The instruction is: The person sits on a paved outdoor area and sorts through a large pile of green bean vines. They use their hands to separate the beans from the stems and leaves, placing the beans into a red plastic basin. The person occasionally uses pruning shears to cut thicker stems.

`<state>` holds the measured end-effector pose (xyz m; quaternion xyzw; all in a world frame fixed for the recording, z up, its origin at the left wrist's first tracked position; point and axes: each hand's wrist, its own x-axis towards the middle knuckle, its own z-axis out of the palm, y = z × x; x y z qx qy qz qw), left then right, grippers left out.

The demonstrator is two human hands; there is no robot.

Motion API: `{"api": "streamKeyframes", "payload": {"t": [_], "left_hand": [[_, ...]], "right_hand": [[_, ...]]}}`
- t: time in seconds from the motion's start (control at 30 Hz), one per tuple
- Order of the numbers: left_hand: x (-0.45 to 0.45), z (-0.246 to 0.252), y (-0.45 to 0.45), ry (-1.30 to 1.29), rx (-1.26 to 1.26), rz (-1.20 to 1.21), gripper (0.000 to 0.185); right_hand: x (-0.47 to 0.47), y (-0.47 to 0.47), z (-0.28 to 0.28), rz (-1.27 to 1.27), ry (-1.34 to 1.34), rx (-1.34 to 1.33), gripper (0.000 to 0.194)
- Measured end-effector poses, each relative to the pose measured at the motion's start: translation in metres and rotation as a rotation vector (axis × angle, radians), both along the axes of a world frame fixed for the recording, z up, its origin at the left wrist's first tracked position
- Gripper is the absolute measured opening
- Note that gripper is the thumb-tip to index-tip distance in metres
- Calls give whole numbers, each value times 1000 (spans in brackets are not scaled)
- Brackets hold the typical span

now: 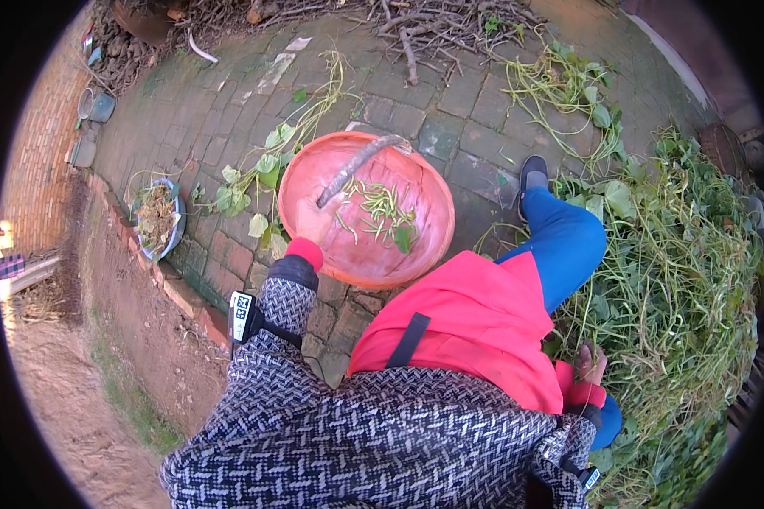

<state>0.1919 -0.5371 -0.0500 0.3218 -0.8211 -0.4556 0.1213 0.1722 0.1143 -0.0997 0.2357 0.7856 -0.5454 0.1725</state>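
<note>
My left hand is at the left side of a round reddish-pink basin, by the lower end of a thick grey curved handle that arches over it; whether the fingers close on the handle is unclear. Green bean pods and a leaf lie in the basin. Over at the right, my right hand is at the edge of a large heap of leafy green vines, beside my bent leg. Its fingers look curled, but what they hold is hidden.
Loose vines lie behind and left of the basin, more vines at the upper right. Dry branches are piled at the top. A blue-rimmed bowl of dry plant matter stands by the brick edging on the left.
</note>
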Motion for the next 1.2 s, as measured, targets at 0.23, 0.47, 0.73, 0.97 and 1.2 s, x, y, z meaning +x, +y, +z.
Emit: {"api": "streamKeyframes", "payload": {"t": [0.23,0.47,0.73,0.97,1.2], "left_hand": [[0,23,55,321,-565,-238,17],[19,-139,104,-548,-156,-664,29],[4,-262,119,-807,-273,-665,62],[7,-266,102,-580,-62,-379,34],[-29,-241,107,-330,271,195,15]], "right_hand": [[16,23,-12,-149,-10,-281,32],[32,43,-18,-352,-80,-480,30],[53,44,-5,-117,-111,-156,35],[50,20,11,-163,-207,-56,39],[43,10,29,-249,-220,-23,38]]}}
